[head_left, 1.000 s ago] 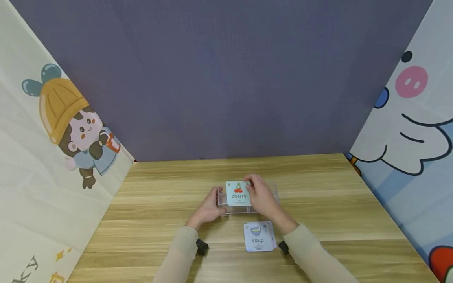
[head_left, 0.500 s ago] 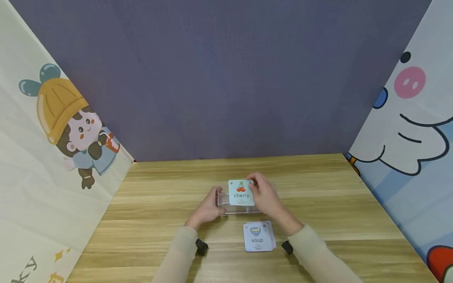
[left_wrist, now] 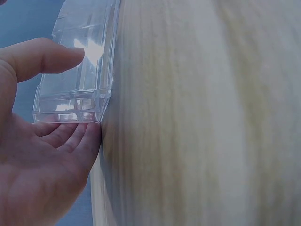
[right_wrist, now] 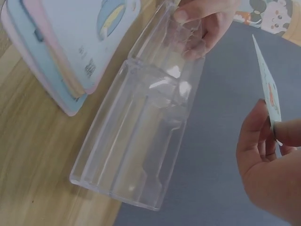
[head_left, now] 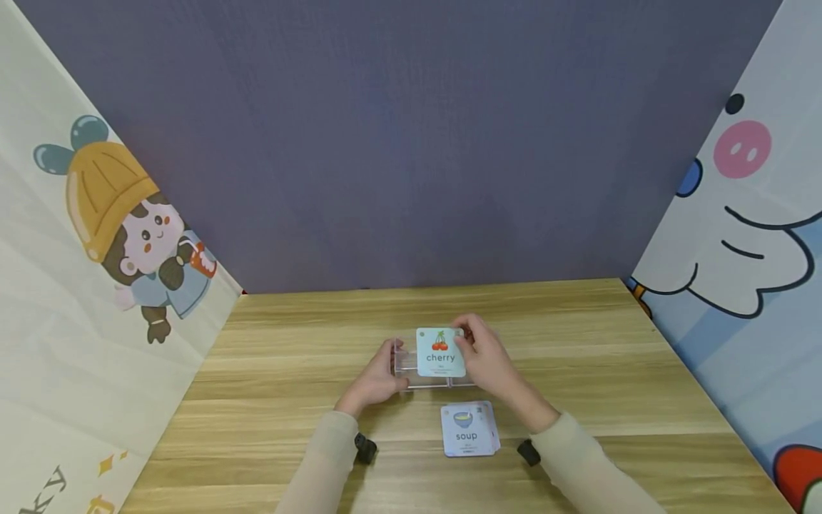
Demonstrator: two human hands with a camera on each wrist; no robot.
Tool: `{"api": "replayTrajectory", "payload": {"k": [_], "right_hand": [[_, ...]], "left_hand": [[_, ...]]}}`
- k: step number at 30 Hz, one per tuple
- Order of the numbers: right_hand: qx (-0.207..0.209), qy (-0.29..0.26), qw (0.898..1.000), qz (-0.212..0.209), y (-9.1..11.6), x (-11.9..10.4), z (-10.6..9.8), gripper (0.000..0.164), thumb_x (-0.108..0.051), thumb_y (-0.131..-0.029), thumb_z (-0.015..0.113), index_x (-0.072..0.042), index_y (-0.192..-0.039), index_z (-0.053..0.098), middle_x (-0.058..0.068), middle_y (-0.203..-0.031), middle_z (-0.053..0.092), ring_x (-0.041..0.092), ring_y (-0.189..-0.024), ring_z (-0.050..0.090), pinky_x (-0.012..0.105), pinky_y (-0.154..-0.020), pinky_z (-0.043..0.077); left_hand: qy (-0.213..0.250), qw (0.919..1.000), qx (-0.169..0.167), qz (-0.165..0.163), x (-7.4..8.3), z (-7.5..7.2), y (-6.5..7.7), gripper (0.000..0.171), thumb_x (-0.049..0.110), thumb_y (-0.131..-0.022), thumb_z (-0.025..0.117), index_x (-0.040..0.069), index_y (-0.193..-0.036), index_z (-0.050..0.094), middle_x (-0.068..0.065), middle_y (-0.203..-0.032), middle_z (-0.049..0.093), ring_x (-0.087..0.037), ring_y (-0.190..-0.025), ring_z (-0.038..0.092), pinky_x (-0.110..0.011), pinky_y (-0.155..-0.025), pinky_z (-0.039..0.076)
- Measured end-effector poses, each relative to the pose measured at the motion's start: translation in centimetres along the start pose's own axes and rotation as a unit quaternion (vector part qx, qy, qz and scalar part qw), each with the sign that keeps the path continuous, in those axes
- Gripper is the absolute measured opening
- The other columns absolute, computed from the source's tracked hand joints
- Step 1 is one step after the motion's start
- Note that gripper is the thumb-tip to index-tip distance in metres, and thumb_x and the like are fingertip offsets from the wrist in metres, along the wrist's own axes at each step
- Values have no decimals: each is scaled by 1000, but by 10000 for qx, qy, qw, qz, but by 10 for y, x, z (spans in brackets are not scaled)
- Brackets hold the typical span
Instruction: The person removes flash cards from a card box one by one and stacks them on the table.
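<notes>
Between my right thumb and fingers I pinch the right edge of a pale green cherry flash card (head_left: 440, 353). The right hand (head_left: 489, 358) keeps it above a clear plastic box (right_wrist: 136, 127), which has two sections. In the right wrist view the card appears almost edge-on, apart from the box. My left hand (head_left: 375, 377) holds the box's left end, its fingers (left_wrist: 70, 136) against the end wall and its thumb over the front side. Nearer me on the table lies a stack of cards with a soup card (head_left: 468, 430) on top.
Wood-grain table (head_left: 289, 343) lies under everything. A dark grey-purple panel (head_left: 411, 143) rises behind it. Cartoon-printed sheets flank both sides, the left sheet (head_left: 58, 285) and the right sheet (head_left: 706, 250).
My right hand has shifted a little to the right with the cherry card. The left hand and the box stay where they were, and the soup stack is unmoved.
</notes>
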State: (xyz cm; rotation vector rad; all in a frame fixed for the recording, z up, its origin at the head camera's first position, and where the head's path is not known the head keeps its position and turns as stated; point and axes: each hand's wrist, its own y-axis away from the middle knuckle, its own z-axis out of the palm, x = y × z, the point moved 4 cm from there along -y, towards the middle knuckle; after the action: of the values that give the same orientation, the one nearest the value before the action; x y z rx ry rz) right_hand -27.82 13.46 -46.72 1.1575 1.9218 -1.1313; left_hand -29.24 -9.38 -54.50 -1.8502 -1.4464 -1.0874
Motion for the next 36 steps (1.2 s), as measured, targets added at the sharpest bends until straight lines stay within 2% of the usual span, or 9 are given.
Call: {"api": "replayTrajectory", "payload": {"k": [9, 18, 36], "right_hand": [[-55, -119, 9999, -48, 4, -8, -4, 20, 3, -100, 57, -4, -118, 58, 5, -96, 56, 19, -85, 52, 26, -68, 49], [-108, -104, 9999, -18, 10, -11, -5, 19, 2, -100, 57, -3, -118, 59, 5, -96, 55, 19, -86, 51, 25, -70, 48], [-133, -412, 9979, 481, 23, -11, -13, 20, 2, -100, 56, -4, -119, 59, 7, -99, 57, 21, -86, 53, 26, -68, 50]], "left_hand": [[138, 9998, 21, 120, -2, 1, -2, 86, -5, -70, 71, -7, -147, 33, -23, -139, 51, -40, -131, 50, -52, -114, 38], [171, 9998, 9, 87, -4, 1, -2, 86, -5, -72, 72, -7, -148, 32, -24, -141, 50, -40, -132, 48, -53, -115, 37], [128, 9998, -44, 160, -4, 0, -2, 84, -6, -73, 71, -7, -147, 32, -24, -140, 50, -39, -129, 52, -52, -112, 41]]}}
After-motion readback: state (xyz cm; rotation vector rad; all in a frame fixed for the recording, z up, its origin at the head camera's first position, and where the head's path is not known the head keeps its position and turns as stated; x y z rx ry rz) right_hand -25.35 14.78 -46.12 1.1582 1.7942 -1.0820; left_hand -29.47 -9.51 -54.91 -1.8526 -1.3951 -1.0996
